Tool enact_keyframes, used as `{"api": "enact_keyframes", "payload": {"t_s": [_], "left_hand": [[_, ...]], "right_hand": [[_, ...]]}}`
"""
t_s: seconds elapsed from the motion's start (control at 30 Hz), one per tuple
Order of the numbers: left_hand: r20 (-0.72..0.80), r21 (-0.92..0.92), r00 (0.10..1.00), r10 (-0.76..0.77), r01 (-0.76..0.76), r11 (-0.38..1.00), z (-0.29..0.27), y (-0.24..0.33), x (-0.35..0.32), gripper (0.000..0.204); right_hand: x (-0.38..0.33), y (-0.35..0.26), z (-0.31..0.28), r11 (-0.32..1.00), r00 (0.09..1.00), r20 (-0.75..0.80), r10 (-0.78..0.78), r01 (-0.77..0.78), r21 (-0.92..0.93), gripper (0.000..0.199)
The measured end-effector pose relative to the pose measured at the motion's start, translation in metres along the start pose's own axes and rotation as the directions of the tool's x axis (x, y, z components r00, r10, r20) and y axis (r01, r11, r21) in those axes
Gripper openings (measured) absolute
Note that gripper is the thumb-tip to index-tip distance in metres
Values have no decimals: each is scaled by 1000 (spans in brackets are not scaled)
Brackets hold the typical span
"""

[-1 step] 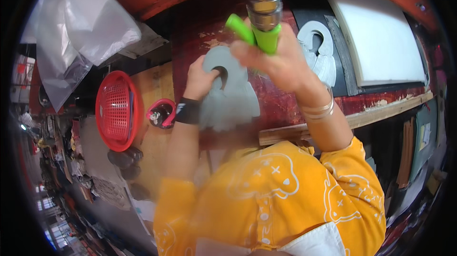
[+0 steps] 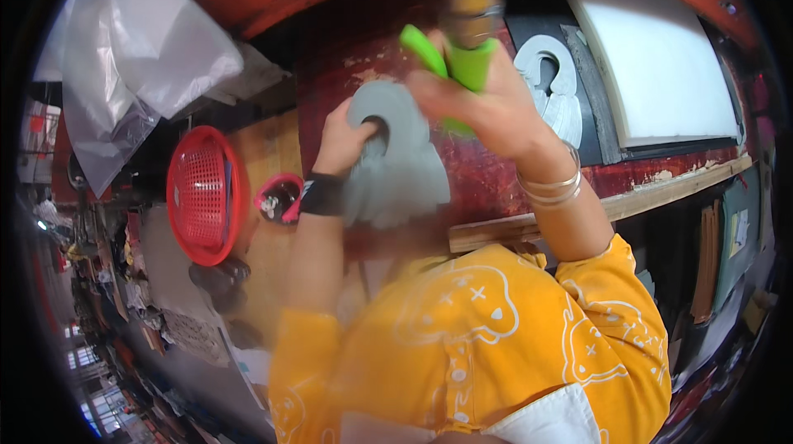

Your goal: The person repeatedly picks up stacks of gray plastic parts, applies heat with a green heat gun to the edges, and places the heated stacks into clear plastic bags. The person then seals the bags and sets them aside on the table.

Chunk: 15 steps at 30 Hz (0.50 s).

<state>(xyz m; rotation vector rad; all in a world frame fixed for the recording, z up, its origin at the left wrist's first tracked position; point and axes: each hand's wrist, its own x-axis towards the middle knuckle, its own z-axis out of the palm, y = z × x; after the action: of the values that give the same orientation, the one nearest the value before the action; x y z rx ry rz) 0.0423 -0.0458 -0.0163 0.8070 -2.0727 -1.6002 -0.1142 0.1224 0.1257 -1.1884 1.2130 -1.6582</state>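
My left hand [image 2: 341,142] is closed on the edge of a stack of grey curved cutouts [image 2: 401,184], its thumb reaching into the hooked opening at the top. The stack lies fanned toward me on the worn red tabletop [image 2: 487,188]. Raised beside it, my right hand [image 2: 496,109] is wrapped round a tool with a bright green handle and lever [image 2: 472,66]. A stacked metal fitting, blurred, tops this tool; its exact kind is unclear. The lever's fingers are smeared by motion. Right of that hand, similar pale grey cutouts [image 2: 564,122] rest on a black sheet.
A thick white slab [image 2: 661,64] lies at the far right, and a wooden strip [image 2: 661,200] runs along the table's near edge. To the left stand a red plastic basket [image 2: 198,196] and a small pink-rimmed container [image 2: 281,198]. Clear plastic sheeting [image 2: 140,47] hangs at upper left.
The green-handled tool has shifted slightly to the right, and its metal top is more blurred. My left hand and the grey stack have hardly moved.
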Motion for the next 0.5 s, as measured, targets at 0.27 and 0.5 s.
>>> {"api": "enact_keyframes", "payload": {"t_s": [0.27,0.5], "left_hand": [[259,-660,955,-141,282,696,-14,-18,2,44],[213,-622,973,-87,204,756,-9,-10,-9,52]], "right_hand": [[-23,7,-11,960,970,241,32,-98,264,24],[-21,8,-16,967,995,42,96,-103,234,23]]}}
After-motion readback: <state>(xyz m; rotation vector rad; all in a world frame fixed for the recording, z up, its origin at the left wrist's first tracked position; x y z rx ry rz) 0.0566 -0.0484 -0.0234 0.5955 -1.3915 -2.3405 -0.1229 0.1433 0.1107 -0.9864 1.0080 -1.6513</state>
